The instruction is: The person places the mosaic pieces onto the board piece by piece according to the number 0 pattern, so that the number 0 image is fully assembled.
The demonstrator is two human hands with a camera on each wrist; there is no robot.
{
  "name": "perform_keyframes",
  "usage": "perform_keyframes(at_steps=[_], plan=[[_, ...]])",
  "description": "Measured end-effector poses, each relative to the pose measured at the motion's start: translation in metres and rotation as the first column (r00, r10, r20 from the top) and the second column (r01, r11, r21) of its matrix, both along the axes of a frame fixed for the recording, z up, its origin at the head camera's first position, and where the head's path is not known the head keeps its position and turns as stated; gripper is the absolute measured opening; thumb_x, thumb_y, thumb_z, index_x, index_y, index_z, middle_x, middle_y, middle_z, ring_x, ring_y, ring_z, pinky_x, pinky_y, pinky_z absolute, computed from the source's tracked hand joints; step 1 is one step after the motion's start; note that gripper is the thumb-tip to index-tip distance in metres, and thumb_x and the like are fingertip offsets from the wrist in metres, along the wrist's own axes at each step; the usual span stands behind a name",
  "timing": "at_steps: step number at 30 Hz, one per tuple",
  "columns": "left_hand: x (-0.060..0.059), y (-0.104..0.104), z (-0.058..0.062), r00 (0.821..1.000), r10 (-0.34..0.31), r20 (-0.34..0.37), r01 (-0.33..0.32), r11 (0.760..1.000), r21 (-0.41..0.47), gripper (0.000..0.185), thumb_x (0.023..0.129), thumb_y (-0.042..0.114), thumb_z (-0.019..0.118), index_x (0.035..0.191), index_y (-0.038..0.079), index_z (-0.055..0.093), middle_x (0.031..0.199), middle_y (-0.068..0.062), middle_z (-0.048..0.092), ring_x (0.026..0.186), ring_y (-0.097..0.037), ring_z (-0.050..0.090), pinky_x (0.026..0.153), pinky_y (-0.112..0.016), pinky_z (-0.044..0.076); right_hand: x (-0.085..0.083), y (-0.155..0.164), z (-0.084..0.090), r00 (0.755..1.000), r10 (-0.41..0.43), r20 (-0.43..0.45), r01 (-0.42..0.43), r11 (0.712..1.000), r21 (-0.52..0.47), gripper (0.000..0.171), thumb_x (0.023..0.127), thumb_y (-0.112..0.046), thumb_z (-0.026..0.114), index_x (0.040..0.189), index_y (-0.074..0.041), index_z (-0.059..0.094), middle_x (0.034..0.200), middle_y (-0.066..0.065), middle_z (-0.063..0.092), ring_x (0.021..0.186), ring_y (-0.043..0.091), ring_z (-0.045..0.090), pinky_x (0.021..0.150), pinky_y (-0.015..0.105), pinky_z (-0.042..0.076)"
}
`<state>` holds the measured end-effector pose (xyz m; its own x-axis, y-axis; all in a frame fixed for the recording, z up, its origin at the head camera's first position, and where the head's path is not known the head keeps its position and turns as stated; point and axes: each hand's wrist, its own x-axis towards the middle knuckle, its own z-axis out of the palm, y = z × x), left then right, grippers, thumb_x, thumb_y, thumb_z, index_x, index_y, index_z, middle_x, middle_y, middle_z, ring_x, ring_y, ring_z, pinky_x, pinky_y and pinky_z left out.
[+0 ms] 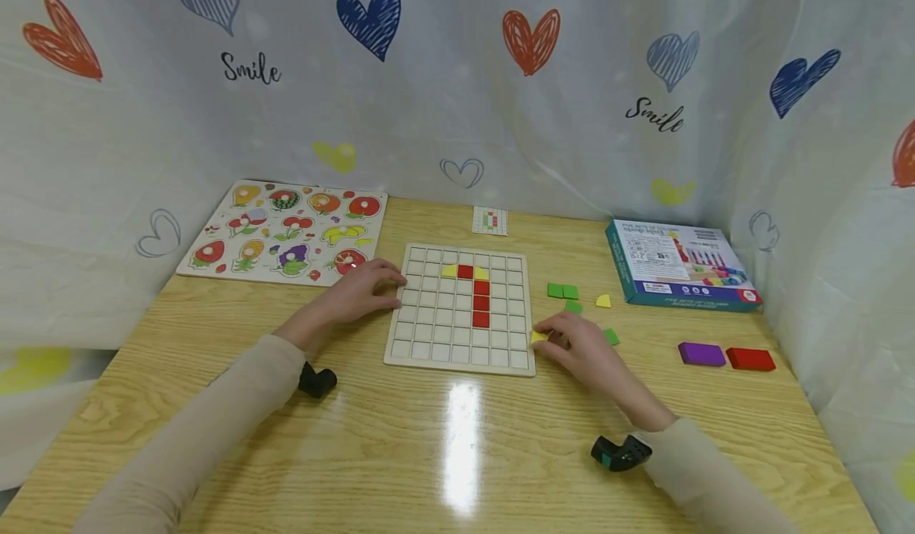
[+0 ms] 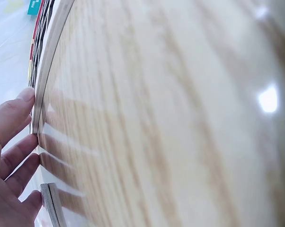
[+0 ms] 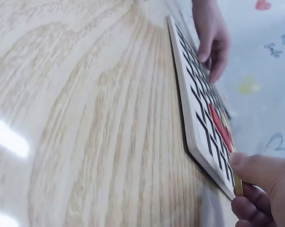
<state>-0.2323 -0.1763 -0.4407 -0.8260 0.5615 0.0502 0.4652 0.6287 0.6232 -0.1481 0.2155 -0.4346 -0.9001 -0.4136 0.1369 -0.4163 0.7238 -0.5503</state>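
A wooden grid board [image 1: 429, 335] lies mid-table, with a column of red tiles [image 1: 481, 302] and two yellow corner tiles [image 1: 449, 271] at its top. My left hand [image 1: 382, 286] rests with straight fingers against the board's left edge [image 2: 50, 56]; the left hand [image 3: 211, 38] also shows at the far side in the right wrist view. At the board's right edge [image 3: 194, 137], my right hand [image 1: 546, 343] pinches a small yellow tile [image 1: 538, 335] between thumb [image 3: 256, 168] and finger.
Loose green tiles [image 1: 562, 290], a yellow tile [image 1: 604, 301], a purple block [image 1: 702, 354] and a red block [image 1: 750, 358] lie right of the board. A teal box [image 1: 679, 264], a pattern card [image 1: 489, 220] and a fruit peg puzzle [image 1: 286, 232] sit farther back. A heart-print curtain encloses the table.
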Motion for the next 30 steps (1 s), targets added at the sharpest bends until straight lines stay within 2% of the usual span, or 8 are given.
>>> perform_keyframes(at_steps=[9,17,30], plan=[[-0.001,-0.001,-0.002,1.0,-0.002,0.0,0.002,1.0,-0.001,0.035,0.09,0.018,0.072,0.12,0.003,0.066,0.129,-0.015,0.055,0.123,-0.032,0.048,0.106,-0.049,0.038,0.0,-0.031,0.0,0.995,0.095,0.029,-0.095,0.995,0.021,0.022,0.09,-0.02,0.073,0.108,-0.009,0.072,0.099,-0.002,0.062,0.078,0.008,0.053,0.067,0.024,0.048],[-0.002,-0.002,-0.004,1.0,-0.007,-0.009,0.007,1.0,0.009,0.034,0.09,0.018,0.073,0.12,0.003,0.066,0.128,-0.015,0.055,0.123,-0.032,0.049,0.106,-0.048,0.038,-0.005,-0.057,0.002,0.979,0.205,-0.022,-0.203,0.976,0.074,0.022,0.09,-0.019,0.072,0.109,-0.007,0.072,0.101,0.0,0.062,0.081,0.009,0.056,0.071,0.024,0.05],[-0.001,-0.001,0.0,1.0,-0.004,0.003,0.004,1.0,0.002,0.034,0.09,0.018,0.073,0.12,0.003,0.066,0.129,-0.015,0.055,0.123,-0.032,0.049,0.106,-0.049,0.038,-0.013,-0.074,0.001,0.976,0.211,-0.062,-0.202,0.971,0.127,0.024,0.091,-0.016,0.071,0.113,-0.008,0.073,0.106,0.002,0.061,0.089,0.013,0.057,0.076,0.028,0.051]])
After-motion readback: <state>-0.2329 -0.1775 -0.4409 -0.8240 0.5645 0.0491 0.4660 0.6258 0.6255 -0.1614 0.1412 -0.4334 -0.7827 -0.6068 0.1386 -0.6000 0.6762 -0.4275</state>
